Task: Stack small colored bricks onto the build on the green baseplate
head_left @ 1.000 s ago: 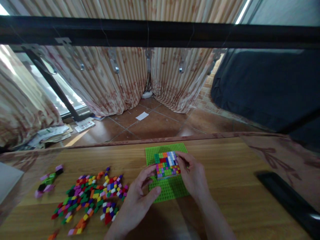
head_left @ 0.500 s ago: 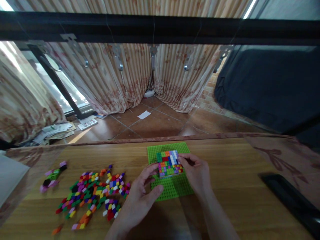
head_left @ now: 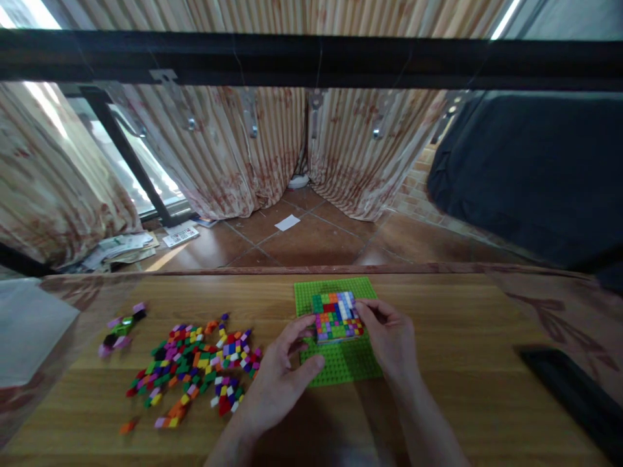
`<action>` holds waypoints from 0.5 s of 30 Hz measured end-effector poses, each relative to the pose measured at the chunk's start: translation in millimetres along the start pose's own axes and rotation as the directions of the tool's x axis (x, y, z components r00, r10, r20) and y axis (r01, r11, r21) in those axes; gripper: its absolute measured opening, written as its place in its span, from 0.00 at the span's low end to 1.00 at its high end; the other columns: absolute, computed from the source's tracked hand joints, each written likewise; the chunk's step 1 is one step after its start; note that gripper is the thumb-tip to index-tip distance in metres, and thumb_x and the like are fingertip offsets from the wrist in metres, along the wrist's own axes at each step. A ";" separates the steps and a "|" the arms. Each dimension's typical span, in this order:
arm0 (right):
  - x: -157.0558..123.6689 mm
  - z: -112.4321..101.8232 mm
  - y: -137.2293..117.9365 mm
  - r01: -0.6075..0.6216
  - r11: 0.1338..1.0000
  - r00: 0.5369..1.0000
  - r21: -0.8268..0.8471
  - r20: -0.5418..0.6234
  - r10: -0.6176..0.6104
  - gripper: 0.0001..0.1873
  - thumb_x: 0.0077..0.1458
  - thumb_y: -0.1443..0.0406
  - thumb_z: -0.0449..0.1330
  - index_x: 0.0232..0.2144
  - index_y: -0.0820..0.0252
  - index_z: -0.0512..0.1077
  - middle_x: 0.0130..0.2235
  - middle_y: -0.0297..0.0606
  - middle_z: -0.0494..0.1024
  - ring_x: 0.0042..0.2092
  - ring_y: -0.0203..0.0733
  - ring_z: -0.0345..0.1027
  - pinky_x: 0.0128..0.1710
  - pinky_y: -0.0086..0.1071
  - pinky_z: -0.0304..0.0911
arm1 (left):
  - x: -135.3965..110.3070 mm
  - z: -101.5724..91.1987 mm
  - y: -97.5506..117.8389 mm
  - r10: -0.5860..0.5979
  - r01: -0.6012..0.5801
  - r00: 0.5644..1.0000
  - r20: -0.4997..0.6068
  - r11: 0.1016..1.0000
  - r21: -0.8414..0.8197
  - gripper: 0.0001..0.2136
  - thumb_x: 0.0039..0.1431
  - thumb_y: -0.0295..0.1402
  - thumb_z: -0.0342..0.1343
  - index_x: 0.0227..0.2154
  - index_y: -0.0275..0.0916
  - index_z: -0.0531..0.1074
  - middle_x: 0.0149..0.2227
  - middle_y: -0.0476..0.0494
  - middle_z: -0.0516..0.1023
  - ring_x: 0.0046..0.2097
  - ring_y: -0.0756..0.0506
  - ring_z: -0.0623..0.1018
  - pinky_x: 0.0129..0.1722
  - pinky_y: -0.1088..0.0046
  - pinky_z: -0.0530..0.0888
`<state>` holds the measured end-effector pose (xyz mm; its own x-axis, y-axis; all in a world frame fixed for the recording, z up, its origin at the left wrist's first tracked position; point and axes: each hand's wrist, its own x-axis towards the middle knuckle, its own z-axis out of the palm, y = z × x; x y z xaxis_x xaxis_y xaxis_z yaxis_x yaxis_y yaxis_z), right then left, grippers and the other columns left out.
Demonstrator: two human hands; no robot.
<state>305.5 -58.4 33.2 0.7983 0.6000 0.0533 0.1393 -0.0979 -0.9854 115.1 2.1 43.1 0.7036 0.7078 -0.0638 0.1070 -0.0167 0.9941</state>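
Note:
A low block of many-coloured toy bricks (head_left: 335, 319) sits on a green studded baseplate (head_left: 341, 368). At its left side is my left hand (head_left: 287, 373), thumb and fingers apart; the index fingertip reaches the block's left edge, and whether it presses there I cannot tell. The fingers of my right hand (head_left: 389, 331) are pinched together at the block's upper right edge, by some white bricks. What lies between those fingertips, if anything, is hidden.
A wide spread of loose bricks (head_left: 195, 357) lies left of my hands on the wooden table (head_left: 452, 363). Farther left is a small cluster of pink, green and black pieces (head_left: 121, 327). A black object (head_left: 564, 383) lies at the right edge. Papers (head_left: 121, 246) rest on the floor.
The view has swung slightly left, so everything appears shifted to the right. Both hands stay in much the same place at the brick block.

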 end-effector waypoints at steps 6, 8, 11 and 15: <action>2.4 -1.2 5.5 0.000 1.000 0.999 -0.014 0.033 0.000 0.24 0.53 0.49 0.58 0.39 0.63 0.78 0.37 0.44 0.82 0.37 0.46 0.75 0.38 0.37 0.70 | 1.0 1.1 -0.2 -0.004 0.004 1.000 0.006 0.999 -0.037 0.26 0.56 0.34 0.59 0.59 0.42 0.63 0.56 0.39 0.71 0.56 0.40 0.71 0.57 0.58 0.68; 1.4 -1.3 3.4 0.026 0.994 0.998 -0.107 0.061 -0.020 0.24 0.55 0.48 0.56 0.38 0.62 0.79 0.36 0.43 0.82 0.37 0.47 0.75 0.36 0.36 0.69 | 1.5 1.5 -0.1 0.007 -0.006 1.000 0.017 0.999 -0.043 0.27 0.56 0.34 0.59 0.59 0.43 0.63 0.57 0.39 0.70 0.57 0.40 0.71 0.58 0.58 0.67; -1.6 -4.5 -1.1 0.065 0.955 0.997 -0.288 0.060 -0.050 0.25 0.57 0.49 0.53 0.38 0.62 0.79 0.34 0.43 0.82 0.35 0.48 0.75 0.34 0.35 0.67 | 1.0 3.7 0.5 0.049 -0.048 0.998 0.028 0.998 -0.049 0.29 0.55 0.33 0.60 0.60 0.42 0.62 0.59 0.39 0.68 0.58 0.40 0.70 0.59 0.58 0.66; -1.1 -11.0 -0.8 0.121 0.862 0.991 -0.493 0.016 -0.130 0.25 0.56 0.50 0.54 0.39 0.62 0.79 0.31 0.45 0.82 0.31 0.49 0.74 0.26 0.34 0.62 | 1.4 7.5 -0.3 0.153 -0.152 0.988 0.021 0.988 -0.005 0.32 0.52 0.32 0.62 0.60 0.41 0.61 0.59 0.39 0.69 0.58 0.40 0.70 0.60 0.60 0.66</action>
<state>311.0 -67.7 35.7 0.7639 0.6201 0.1788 0.5057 -0.4029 -0.7629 121.2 -2.2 42.0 0.7262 0.6820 0.0867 -0.0049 -0.1211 0.9926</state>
